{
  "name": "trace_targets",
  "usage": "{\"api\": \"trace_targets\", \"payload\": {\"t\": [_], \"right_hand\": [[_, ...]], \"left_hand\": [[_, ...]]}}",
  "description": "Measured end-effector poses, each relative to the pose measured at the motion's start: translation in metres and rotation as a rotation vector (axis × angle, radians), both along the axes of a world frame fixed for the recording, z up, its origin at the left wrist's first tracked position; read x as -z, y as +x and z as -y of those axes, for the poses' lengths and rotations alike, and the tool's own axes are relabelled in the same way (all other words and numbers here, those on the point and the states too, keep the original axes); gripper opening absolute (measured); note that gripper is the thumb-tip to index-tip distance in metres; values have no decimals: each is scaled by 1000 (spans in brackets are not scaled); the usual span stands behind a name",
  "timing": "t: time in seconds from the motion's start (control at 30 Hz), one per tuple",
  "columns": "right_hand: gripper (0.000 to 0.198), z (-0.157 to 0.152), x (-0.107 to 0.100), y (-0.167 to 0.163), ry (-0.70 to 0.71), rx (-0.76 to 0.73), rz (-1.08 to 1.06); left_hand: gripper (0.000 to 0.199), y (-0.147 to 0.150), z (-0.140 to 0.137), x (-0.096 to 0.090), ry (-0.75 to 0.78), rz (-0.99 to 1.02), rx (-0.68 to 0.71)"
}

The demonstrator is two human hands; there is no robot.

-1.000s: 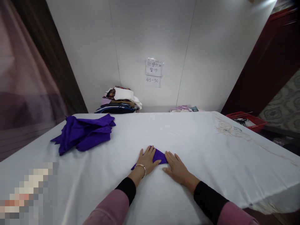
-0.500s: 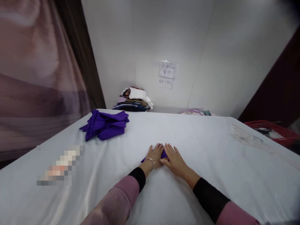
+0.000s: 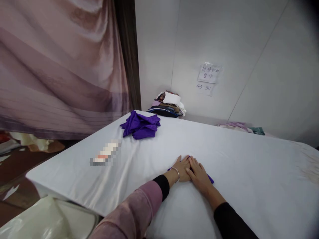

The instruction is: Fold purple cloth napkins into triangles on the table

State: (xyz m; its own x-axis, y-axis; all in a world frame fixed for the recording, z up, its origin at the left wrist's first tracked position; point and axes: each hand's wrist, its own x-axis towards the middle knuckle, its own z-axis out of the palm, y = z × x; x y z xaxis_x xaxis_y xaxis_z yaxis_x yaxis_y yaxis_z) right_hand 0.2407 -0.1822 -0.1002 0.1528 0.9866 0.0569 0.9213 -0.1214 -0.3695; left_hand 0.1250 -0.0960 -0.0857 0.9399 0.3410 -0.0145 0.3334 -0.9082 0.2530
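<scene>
Both hands pressed flat on a small purple cloth on a white-covered table.

From left to right: a pile of purple cloths [image 3: 141,125] lies well apart at the far edge; the left hand [image 3: 181,167] and right hand [image 3: 199,172] are laid side by side, palms down and fingers extended, grasping nothing, with the folded purple cloth [image 3: 210,179] almost wholly hidden beneath them. If pressure is eased unevenly, the fold may spring open or be skewed on the smooth tablecloth [image 3: 236,149]. On the wall note [image 3: 208,73], "45-50" seems legible; the characters above are blurred.

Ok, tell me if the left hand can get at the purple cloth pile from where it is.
Probably yes: the left hand lies flat on the small purple cloth, and bare tablecloth lies between it and the purple cloth pile.
</scene>
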Motion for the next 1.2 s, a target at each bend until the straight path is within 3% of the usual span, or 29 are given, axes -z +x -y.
{"api": "trace_targets", "payload": {"t": [0.47,0.57,0.67,0.87,1.2], "right_hand": [[69,3,-13,-5,-50,-8,126],[71,4,-15,-5,-47,-12,134],[73,5,-16,-5,-52,-12,137],[74,5,-16,-7,-59,0,139],[74,4,-15,-6,-44,-4,150]], "left_hand": [[74,-76,-16,-6,-18,-16,-232],[75,-92,-15,-7,-43,41,-265],[64,-101,-14,-8,-32,164,-284],[33,-103,-10,-15,-19,285,-306],[22,-86,-11,-15,-22,264,-273]]}}
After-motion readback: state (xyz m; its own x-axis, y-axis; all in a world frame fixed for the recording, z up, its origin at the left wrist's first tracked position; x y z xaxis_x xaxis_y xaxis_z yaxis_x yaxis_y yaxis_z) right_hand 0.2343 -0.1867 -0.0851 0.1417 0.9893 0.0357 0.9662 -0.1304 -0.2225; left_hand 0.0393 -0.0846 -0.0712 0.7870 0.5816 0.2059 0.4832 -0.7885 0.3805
